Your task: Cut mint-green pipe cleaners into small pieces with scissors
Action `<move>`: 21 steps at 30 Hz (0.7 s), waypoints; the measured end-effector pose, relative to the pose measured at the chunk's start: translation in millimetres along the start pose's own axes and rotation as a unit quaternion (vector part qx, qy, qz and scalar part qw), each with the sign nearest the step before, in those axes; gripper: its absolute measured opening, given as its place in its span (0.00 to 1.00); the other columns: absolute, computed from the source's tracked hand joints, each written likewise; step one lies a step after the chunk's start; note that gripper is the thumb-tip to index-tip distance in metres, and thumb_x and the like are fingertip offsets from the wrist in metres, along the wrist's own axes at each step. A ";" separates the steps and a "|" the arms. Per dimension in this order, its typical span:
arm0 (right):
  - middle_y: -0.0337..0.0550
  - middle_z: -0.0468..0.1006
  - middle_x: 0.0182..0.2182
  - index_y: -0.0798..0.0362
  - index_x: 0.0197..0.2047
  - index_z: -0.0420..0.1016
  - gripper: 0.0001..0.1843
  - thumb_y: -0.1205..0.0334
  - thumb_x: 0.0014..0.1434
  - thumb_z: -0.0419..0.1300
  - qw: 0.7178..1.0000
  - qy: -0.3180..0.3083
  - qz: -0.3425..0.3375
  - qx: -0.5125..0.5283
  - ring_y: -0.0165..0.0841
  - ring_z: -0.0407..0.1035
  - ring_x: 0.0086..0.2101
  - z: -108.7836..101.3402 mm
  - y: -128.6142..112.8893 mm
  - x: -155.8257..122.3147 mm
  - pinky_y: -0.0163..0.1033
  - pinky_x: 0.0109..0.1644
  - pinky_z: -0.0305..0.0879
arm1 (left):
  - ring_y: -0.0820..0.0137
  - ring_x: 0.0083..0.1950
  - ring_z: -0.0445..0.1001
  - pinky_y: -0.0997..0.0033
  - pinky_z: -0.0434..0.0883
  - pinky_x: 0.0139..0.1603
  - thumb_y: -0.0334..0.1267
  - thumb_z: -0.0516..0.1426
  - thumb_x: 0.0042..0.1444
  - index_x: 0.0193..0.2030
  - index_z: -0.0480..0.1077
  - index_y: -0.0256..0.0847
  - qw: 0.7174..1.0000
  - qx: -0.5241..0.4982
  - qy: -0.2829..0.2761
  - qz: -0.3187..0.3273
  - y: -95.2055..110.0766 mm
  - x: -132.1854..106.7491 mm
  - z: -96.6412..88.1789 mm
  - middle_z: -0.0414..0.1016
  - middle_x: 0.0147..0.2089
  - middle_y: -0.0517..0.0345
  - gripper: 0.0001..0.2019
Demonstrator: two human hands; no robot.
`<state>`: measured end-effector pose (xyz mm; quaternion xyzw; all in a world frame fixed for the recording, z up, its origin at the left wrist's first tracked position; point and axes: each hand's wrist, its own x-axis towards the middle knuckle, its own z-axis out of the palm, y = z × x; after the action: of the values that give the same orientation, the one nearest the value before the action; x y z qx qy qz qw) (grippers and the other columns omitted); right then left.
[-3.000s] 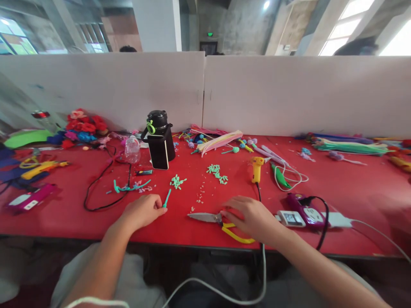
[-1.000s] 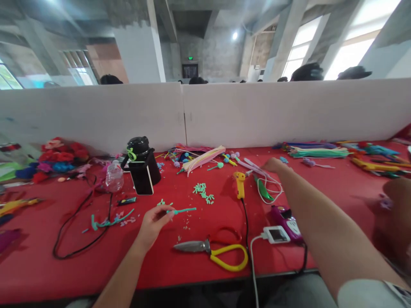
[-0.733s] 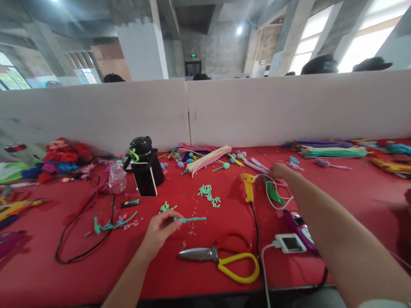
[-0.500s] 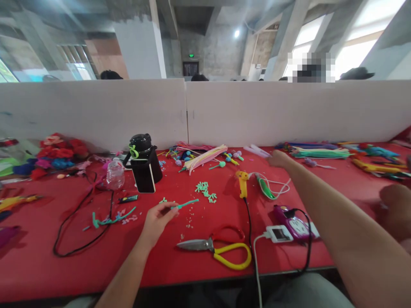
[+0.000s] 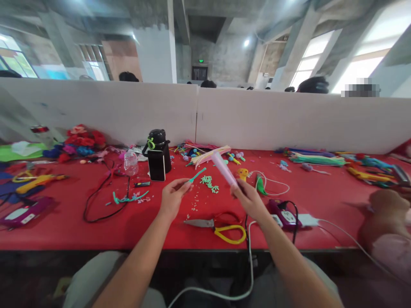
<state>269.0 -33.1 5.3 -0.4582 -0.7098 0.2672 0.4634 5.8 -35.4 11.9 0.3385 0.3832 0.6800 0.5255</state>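
My left hand [image 5: 175,194] pinches a short green pipe cleaner [image 5: 198,174] whose free end points up and to the right. In my right hand [image 5: 248,194] is a pale lilac stick-like piece [image 5: 224,169], blurred by motion; I cannot tell whether it is one piece or several. Between the hands lies a pile of cut green bits [image 5: 210,184], with tiny pale crumbs below it. Scissors [image 5: 215,224] with one red and one yellow handle rest in front. A yellow glue gun [image 5: 243,173] lies partly hidden behind my right hand.
A black flask [image 5: 158,139] with a phone [image 5: 156,165] against it and a clear bottle [image 5: 131,162] stand left of centre. Pipe cleaner bundles [image 5: 316,158] lie at the back right. A purple power strip [image 5: 285,214] with cables sits right. Another person's hand [image 5: 388,205] is at far right.
My right hand has come back from the far right of the table to the middle, bringing the lilac piece. My left hand still holds the green pipe cleaner. The view has shifted.
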 end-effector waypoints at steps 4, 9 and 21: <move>0.40 0.72 0.27 0.51 0.39 0.70 0.24 0.38 0.69 0.50 0.999 -0.051 0.006 0.012 0.33 0.65 0.27 28.5 -6.1 -20.8 0.39 0.31 0.61 | 0.72 0.35 0.83 0.72 0.78 0.44 0.41 0.80 0.28 0.34 0.83 0.36 0.998 -0.059 0.025 0.010 1.3 -4.3 5.5 0.85 0.33 0.55 0.24; 0.37 0.67 0.24 0.49 0.37 0.70 0.21 0.41 0.69 0.52 0.998 -0.056 -0.012 -0.007 0.33 0.61 0.24 38.6 -6.1 -28.9 0.39 0.28 0.56 | 0.72 0.34 0.82 0.70 0.78 0.44 0.41 0.79 0.31 0.35 0.81 0.36 0.999 -0.043 0.023 0.009 -3.7 -7.8 4.8 0.84 0.32 0.57 0.23; 0.35 0.64 0.22 0.48 0.33 0.66 0.20 0.43 0.71 0.52 0.999 -0.039 -0.012 0.009 0.31 0.59 0.23 44.2 -15.2 -35.7 0.38 0.28 0.53 | 0.69 0.36 0.83 0.68 0.78 0.45 0.42 0.79 0.32 0.34 0.83 0.38 1.000 0.011 0.005 0.018 -12.7 -8.9 9.6 0.85 0.33 0.57 0.21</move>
<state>228.3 -69.8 -16.2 -0.4349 -0.7305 0.2852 0.4427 21.8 -40.5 4.9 0.3471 0.3873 0.6869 0.5077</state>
